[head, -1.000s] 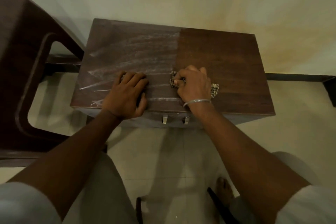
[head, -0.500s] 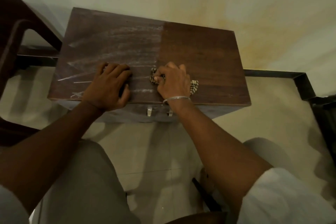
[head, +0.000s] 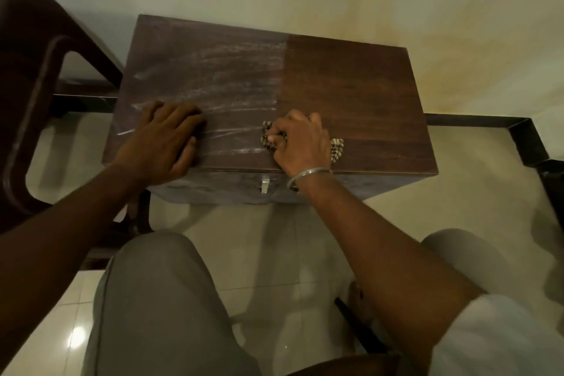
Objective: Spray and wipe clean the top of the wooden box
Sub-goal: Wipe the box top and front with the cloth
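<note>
The wiping step was in hand. The wooden box (head: 351,85) stood against the wall before the person's knees, its right half dark and clean, its left half streaked with whitish smears. The right hand (head: 299,140) was clenched round a bunched checked cloth (head: 337,148), pressed on the top near the front edge, where the two halves met. The left hand (head: 164,143) lay flat and relaxed on the smeared side. Next, I'd say, the cloth needed to sweep leftward over the streaks, with the left hand moved clear. No brand, label or writing could be read.
</note>
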`<state>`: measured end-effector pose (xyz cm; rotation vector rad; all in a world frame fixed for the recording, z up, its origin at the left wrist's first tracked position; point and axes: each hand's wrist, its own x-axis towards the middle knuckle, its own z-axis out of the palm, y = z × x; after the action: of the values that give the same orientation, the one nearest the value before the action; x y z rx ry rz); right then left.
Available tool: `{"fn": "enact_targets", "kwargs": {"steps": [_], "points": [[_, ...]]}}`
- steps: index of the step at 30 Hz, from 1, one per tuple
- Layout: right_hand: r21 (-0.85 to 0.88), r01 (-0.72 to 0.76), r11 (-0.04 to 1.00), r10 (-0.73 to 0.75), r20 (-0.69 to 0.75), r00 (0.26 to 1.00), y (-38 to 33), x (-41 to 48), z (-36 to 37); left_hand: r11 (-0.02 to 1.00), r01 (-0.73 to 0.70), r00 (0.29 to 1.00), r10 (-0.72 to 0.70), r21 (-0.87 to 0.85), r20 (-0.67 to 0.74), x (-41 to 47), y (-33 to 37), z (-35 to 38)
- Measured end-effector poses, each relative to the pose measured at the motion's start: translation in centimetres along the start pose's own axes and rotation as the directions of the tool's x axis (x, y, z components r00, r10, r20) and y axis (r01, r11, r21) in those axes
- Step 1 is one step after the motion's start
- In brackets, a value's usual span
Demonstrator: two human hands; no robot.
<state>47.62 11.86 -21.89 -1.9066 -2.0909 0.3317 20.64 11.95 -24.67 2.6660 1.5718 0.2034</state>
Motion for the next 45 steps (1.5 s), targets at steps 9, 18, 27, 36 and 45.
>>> {"fn": "enact_targets", "kwargs": {"steps": [9,18,27,36,45], "points": [[-0.002,0.07,0.998,-0.07,-0.043,0.997,-0.3,-3.1,0.9,0.997,0.059,0.998,-0.059,-0.044,-0.006,-0.1,0.0,0.0],[-0.007,-0.022,1.0,0.022,-0.026,0.999,-1.5,1.0,0.7,0.998,0.058,0.998,-0.058,-0.033,0.002,-0.1,0.0,-0.2],[0.006,0.074,0.997,-0.073,-0.038,0.997,-0.8,-3.1,1.4,0.997,0.051,0.999,-0.051,-0.051,-0.007,-0.1,-0.1,-0.1],[0.032,-0.02,0.999,0.02,-0.016,1.0,-2.2,3.1,0.9,0.996,0.062,0.998,-0.062,-0.058,0.006,-0.1,-0.1,-0.1],[0.021,0.01,1.0,-0.009,-0.063,0.998,-1.0,-0.8,1.3,0.997,0.04,0.998,-0.044,-0.071,-0.048,-0.1,-0.1,0.0]]}}
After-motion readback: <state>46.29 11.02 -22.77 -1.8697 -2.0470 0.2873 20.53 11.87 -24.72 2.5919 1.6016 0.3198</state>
